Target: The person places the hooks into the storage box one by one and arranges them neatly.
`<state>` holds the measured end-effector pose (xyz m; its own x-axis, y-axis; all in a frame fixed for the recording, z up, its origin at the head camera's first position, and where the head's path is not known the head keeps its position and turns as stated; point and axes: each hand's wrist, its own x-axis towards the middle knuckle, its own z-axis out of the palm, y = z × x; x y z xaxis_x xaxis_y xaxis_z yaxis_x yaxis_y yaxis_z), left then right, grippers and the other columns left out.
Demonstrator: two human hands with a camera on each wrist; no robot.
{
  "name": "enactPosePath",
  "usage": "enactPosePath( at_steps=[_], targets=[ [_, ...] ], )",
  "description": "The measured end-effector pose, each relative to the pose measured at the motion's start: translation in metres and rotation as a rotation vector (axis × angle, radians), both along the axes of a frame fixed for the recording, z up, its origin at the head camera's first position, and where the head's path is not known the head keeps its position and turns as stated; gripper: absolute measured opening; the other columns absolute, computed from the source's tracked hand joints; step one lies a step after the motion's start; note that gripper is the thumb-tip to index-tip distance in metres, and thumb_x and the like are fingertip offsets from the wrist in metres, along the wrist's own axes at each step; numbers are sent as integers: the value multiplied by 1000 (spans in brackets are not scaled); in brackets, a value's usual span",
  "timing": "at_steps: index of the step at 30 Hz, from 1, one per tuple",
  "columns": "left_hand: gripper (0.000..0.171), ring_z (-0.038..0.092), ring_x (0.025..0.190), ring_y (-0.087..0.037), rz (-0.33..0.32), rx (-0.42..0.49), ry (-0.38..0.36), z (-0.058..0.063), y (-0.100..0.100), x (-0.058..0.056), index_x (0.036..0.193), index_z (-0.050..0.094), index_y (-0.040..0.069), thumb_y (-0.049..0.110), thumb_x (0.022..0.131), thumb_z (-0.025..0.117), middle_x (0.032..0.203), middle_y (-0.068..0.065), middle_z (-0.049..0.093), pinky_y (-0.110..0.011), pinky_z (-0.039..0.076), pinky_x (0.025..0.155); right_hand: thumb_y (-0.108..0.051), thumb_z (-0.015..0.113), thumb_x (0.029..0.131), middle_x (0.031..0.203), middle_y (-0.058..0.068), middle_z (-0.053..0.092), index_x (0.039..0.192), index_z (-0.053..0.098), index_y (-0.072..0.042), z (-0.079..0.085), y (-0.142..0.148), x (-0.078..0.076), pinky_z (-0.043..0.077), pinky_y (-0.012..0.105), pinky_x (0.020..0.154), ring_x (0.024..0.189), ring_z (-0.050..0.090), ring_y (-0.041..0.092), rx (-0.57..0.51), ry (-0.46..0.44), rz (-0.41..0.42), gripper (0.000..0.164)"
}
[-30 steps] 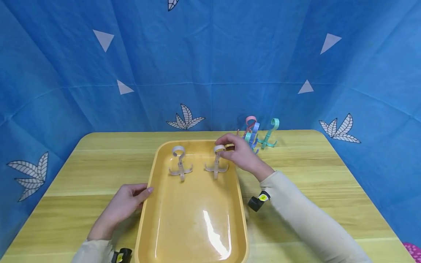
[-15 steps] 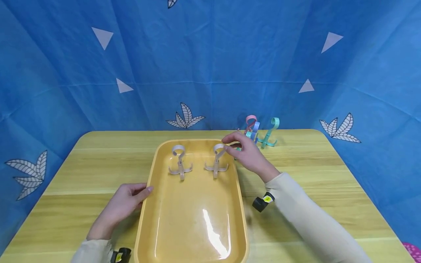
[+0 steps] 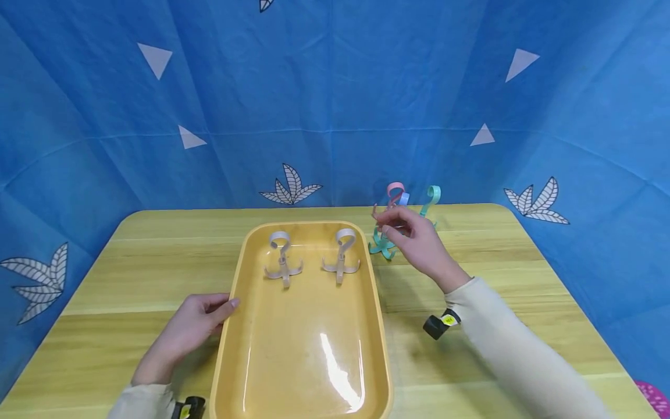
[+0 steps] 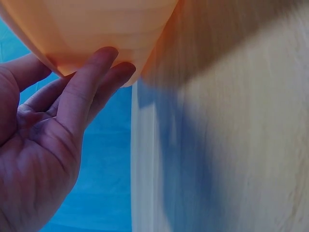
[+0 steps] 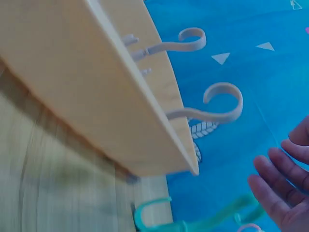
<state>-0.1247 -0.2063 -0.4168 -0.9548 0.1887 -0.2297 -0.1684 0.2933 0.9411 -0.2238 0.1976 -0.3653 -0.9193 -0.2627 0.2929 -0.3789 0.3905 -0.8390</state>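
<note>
A yellow tray (image 3: pixel 300 326) lies on the table, with two beige multi-prong hooks standing upright at its far end: a left hook (image 3: pixel 284 270) and a right hook (image 3: pixel 341 267). My left hand (image 3: pixel 180 331) pinches the tray's left wall, thumb over the rim and fingers against the outside, as the left wrist view also shows. Beyond the tray's right side, my right hand (image 3: pixel 419 244) hovers at a green hook (image 3: pixel 381 247), partly covering it. In the right wrist view its fingers (image 5: pixel 285 179) are relaxed and hold nothing; the green hook is below them.
Behind my right hand stand a pink hook (image 3: pixel 395 189), a blue hook (image 3: pixel 404 199) and another green hook (image 3: pixel 433 195), partly hidden. Blue cloth (image 3: pixel 335 105) surrounds the wooden table (image 3: pixel 502 262) at the back and sides.
My right hand has let go of the right beige hook in the tray and moved right, over to the green hook. The left hand stays on the tray's wall.
</note>
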Motion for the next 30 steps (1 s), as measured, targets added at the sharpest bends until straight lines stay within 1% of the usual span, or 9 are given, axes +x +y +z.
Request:
enactPosePath(
  at_steps=[4, 5, 6, 10, 16, 20, 23, 27, 30],
  targets=[
    [48, 66, 95, -21, 2, -49, 14, 1, 0, -1, 130, 54, -15, 24, 101, 59, 114, -21, 66, -34, 58, 78, -12, 58, 100, 106, 12, 66, 112, 63, -1, 6, 14, 0, 53, 24, 83, 99, 63, 23, 26, -1, -45, 17],
    [48, 66, 90, -19, 3, -70, 14, 1, 0, -1, 130, 55, -13, 25, 101, 59, 111, -20, 67, -32, 58, 76, -13, 58, 101, 106, 10, 66, 112, 63, -1, 8, 18, 0, 52, 23, 83, 99, 63, 21, 36, 3, -61, 18],
    [49, 66, 92, -18, 3, -85, 17, 1, 0, -1, 131, 54, -13, 25, 101, 59, 113, -19, 67, -31, 58, 76, -13, 57, 101, 106, 10, 65, 113, 63, 0, 10, 21, 0, 53, 23, 82, 98, 63, 20, 39, 7, -74, 18],
    [49, 64, 84, -15, -3, -138, 18, 2, 0, -2, 131, 55, -12, 26, 101, 60, 110, -16, 68, -29, 56, 71, -11, 56, 101, 106, 12, 64, 115, 63, 2, 17, 38, 0, 53, 22, 82, 96, 62, 19, 23, 22, -118, 20],
    [49, 67, 99, -25, -21, -66, 14, 2, -1, -2, 130, 52, -17, 23, 101, 59, 117, -23, 65, -35, 58, 78, -13, 56, 102, 110, 15, 64, 118, 62, 2, 21, 58, -3, 51, 18, 81, 96, 61, 17, 26, 45, -169, 22],
    [49, 67, 99, -27, -26, -36, -2, 2, -1, -3, 130, 52, -17, 23, 101, 59, 116, -23, 65, -36, 58, 78, -12, 58, 101, 112, 16, 64, 120, 62, 0, 20, 68, -8, 50, 17, 81, 98, 60, 17, 39, 53, -229, 23],
    [49, 67, 99, -26, -30, -42, 0, 2, -1, -3, 129, 53, -16, 24, 101, 59, 115, -22, 65, -35, 58, 78, -13, 60, 100, 112, 14, 63, 120, 62, -1, 20, 72, -13, 49, 17, 82, 99, 58, 15, 38, 45, -267, 24],
    [47, 66, 100, -23, -33, -57, 8, 2, -3, -2, 128, 56, -15, 23, 101, 60, 114, -20, 66, -35, 58, 78, -15, 62, 99, 110, 12, 62, 117, 62, 0, 21, 74, -22, 49, 20, 85, 98, 57, 14, 30, 48, -309, 24],
    [47, 66, 99, -22, -42, -58, 13, 0, -2, -3, 128, 56, -14, 25, 100, 60, 114, -19, 66, -34, 58, 78, -15, 60, 99, 111, 11, 61, 117, 62, 1, 21, 77, -28, 49, 27, 90, 101, 56, 16, 36, 65, -350, 24]
  ],
)
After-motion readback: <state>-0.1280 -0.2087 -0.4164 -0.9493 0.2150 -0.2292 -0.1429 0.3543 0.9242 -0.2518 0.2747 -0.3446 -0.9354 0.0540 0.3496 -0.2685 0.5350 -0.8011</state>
